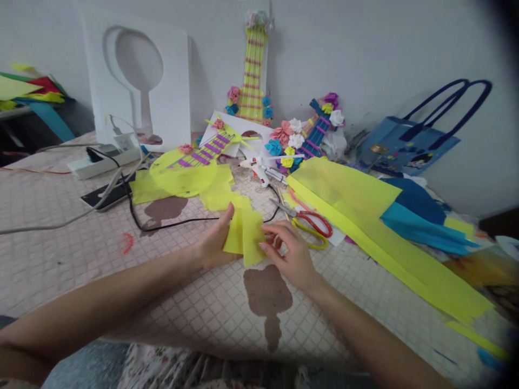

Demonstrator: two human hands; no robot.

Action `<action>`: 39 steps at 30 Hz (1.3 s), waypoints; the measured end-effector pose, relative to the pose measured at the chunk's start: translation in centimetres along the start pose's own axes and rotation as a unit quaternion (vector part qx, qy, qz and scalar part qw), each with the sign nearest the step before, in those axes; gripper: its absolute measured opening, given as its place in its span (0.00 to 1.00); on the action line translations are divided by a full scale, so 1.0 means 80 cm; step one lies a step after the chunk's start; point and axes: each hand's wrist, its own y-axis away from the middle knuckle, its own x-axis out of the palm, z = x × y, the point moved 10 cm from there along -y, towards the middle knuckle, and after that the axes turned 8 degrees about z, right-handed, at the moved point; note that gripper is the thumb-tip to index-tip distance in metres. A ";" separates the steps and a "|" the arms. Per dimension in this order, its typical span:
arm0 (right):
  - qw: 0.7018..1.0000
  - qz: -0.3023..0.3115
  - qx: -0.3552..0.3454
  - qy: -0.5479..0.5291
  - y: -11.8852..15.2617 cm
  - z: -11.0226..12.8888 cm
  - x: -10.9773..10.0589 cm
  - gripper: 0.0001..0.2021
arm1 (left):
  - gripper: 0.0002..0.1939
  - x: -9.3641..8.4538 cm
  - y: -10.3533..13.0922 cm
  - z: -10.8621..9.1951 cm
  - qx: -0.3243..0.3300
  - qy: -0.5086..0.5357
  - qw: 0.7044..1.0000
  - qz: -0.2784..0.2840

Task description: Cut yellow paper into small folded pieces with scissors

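Note:
A folded piece of yellow crepe paper (252, 237) is held between both hands above the table. My left hand (217, 243) grips its left side, thumb on top and the other fingers hidden beneath. My right hand (290, 251) pinches the right edge of the paper between thumb and fingertips. More yellow paper (219, 189) lies just behind the held piece. Scissors with red handles (318, 221) and a yellow-handled pair (314, 237) rest to the right of my right hand.
A white glue gun (257, 172) with a black cable lies behind the hands. Left are a power strip (101, 162) and a phone (109, 192). Decorated paper guitars (252, 81) stand at the back. Long yellow sheets (377, 232) and a blue bag (405, 146) are right.

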 end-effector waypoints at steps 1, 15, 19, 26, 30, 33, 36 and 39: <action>1.000 0.004 -0.009 0.009 0.000 0.001 0.000 0.13 | 0.32 0.001 0.000 0.000 -0.002 0.000 1.000 0.005; 0.996 0.029 -0.085 0.016 -0.003 0.005 0.001 0.16 | 0.26 -0.018 -0.004 -0.005 0.037 0.011 0.999 -0.025; 0.998 -0.001 -0.066 -0.001 -0.003 0.004 -0.007 0.15 | 0.24 -0.023 -0.002 -0.004 0.043 -0.005 0.997 -0.067; 0.999 -0.011 -0.042 -0.029 -0.002 0.005 -0.009 0.11 | 0.20 -0.019 -0.002 -0.007 0.035 -0.028 0.997 -0.067; 0.986 -0.087 0.101 -0.104 0.002 -0.039 -0.030 0.05 | 0.27 -0.004 -0.003 0.011 -0.033 -0.043 0.998 -0.017; 0.940 -0.149 0.206 -0.227 0.014 -0.086 -0.037 0.09 | 0.23 -0.004 -0.001 0.022 -0.073 -0.069 0.995 -0.024; 0.893 -0.176 0.253 -0.327 0.022 -0.118 -0.030 0.11 | 0.17 -0.017 0.003 0.025 -0.089 -0.105 0.988 -0.066; 0.870 -0.176 0.273 -0.370 0.023 -0.131 -0.022 0.11 | 0.17 -0.027 0.007 0.029 -0.111 -0.126 0.981 -0.097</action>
